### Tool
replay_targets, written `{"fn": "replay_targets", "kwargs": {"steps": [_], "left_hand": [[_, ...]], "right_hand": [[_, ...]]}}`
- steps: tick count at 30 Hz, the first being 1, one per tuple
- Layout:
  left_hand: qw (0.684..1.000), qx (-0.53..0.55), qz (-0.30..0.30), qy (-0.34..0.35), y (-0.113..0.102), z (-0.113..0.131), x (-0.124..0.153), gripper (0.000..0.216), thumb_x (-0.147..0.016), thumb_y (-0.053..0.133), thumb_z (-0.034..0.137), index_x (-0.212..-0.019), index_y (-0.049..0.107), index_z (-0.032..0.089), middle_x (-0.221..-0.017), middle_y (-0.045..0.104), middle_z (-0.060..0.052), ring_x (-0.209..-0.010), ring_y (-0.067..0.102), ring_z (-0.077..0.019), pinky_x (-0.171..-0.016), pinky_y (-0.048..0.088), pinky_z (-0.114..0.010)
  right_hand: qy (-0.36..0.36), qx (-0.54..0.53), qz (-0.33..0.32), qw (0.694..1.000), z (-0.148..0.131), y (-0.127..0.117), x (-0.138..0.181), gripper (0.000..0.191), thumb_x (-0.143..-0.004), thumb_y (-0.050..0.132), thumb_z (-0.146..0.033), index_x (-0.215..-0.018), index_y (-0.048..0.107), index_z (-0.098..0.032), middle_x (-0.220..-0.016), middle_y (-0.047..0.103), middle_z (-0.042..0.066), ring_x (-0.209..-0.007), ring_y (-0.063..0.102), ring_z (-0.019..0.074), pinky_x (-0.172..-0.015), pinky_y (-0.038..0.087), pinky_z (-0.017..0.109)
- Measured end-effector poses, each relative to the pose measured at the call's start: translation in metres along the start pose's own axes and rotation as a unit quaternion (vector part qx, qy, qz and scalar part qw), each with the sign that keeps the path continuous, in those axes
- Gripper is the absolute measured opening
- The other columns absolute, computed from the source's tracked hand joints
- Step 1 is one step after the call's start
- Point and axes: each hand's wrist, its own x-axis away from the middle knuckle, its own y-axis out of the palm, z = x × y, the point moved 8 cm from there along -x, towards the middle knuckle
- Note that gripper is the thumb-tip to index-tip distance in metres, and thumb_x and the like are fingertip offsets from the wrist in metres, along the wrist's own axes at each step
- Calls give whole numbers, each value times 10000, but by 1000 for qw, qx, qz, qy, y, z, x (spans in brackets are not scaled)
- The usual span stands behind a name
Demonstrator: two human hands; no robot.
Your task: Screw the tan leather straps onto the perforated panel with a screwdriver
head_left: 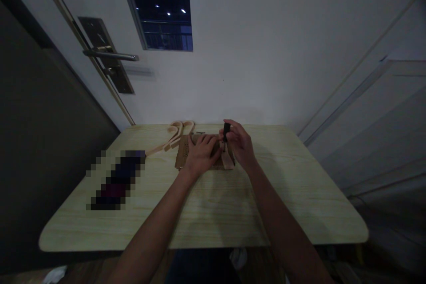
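My right hand [240,142] is closed around the black handle of what looks like a screwdriver [226,128], held upright with its shaft pointing down. Its tip is near a pale flat wooden piece [227,159] at the right end of a brown cardboard piece [182,153] with small holes and ragged edges. My left hand [202,153] lies on the cardboard with its fingers spread, pressing from above and covering its middle. The exact contact point of the tip is too small to make out.
Pale hook-ended wooden pieces [178,135] lie left of the cardboard. Small dark items [200,132] sit just behind it. A pixelated dark object [120,179] is on the left of the wooden table [299,204]. A white door [233,53] with a metal handle [111,55] stands behind.
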Motion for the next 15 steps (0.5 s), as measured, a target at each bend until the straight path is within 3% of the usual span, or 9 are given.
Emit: {"fn": "replay_targets", "kwargs": {"steps": [9,15], "left_hand": [[1000,-7,-5,-4,2,-1,0,333,-981,407,420,-1279,480,291,-1378,556,-64,-1331,416,-295,-1118,111,-728],[1000,1,-2,1,1,-1,0,343,-983,403,422,-1294,468,294,-1378,555,-54,-1333,412,-288,-1110,111,-740]], "right_hand": [[14,59,46,997,4,-3,1,417,-810,702,-432,-1180,559,-302,-966,690,21,-831,694,155,-595,556,249],[-20,5,27,999,-6,-2,2,357,-932,511,-496,-1216,554,-284,-1021,693,48,-882,696,156,-782,595,339]]}}
